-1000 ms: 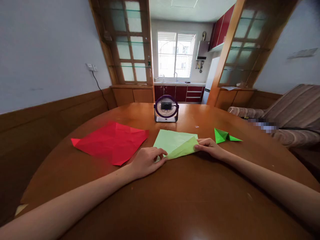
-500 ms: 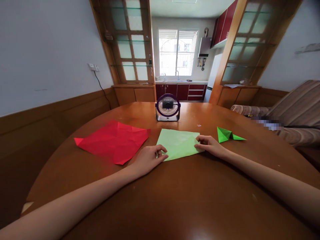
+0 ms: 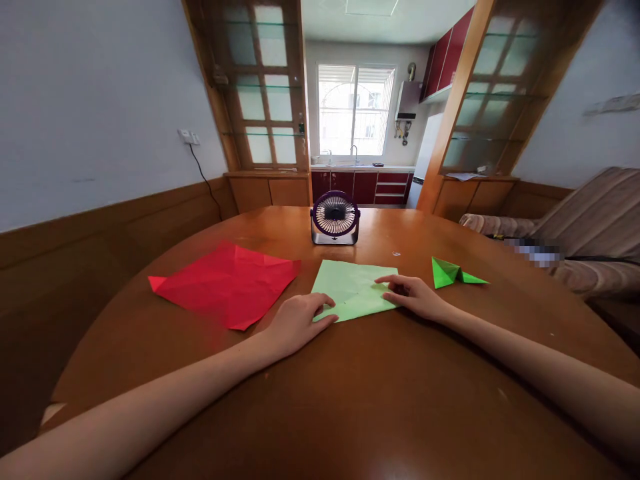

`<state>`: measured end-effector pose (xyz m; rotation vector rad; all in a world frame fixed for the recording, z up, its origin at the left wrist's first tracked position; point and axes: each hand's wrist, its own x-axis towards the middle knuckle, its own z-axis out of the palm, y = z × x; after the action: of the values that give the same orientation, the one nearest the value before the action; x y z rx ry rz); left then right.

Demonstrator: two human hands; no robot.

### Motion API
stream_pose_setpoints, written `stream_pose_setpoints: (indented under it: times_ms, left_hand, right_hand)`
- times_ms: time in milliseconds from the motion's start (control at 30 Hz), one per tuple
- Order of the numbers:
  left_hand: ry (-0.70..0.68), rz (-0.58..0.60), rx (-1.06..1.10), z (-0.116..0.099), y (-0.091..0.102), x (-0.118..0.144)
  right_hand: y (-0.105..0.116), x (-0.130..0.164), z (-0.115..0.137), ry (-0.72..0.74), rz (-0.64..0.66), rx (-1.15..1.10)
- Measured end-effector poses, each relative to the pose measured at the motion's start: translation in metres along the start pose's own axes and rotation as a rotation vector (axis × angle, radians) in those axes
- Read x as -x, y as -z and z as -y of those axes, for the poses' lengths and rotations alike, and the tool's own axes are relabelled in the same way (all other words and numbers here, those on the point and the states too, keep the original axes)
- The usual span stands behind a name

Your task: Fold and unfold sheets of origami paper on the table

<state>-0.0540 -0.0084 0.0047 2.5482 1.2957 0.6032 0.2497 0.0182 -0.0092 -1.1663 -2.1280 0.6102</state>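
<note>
A light green sheet of paper lies flat in front of me on the brown table. My left hand rests at its lower left corner, thumb and forefinger apart, the fingers touching the sheet. From the right side my right hand reaches over the sheet, its fingers stretched out and spread on the paper. Left of my left hand is a creased red sheet of paper with one small corner folded. A folded bright green paper piece stands to the right, beyond my right hand.
A small purple fan stands on the table behind the light green sheet. A striped armchair is beyond the table's right edge. A wall socket with a black cord is at the left.
My right hand has shifted left from the sheet's right edge, and its fingers have spread. My left thumb and forefinger are slightly farther apart. The sheet lies almost the same.
</note>
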Motion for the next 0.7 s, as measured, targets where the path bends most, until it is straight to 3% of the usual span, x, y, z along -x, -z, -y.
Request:
stream_pose_setpoints:
  times_ms: [500, 700]
  left_hand:
    - [-0.136, 0.041, 0.026, 0.0068, -0.0036, -0.0020]
    - [-0.117, 0.101, 0.121, 0.0053, 0.0012, -0.0025]
  right_hand:
    - [-0.0034, 0.0026, 0.0048, 0.197, 0.046, 0.243]
    - [-0.0034, 0.0038, 0.0075, 0.233, 0.024, 0.297]
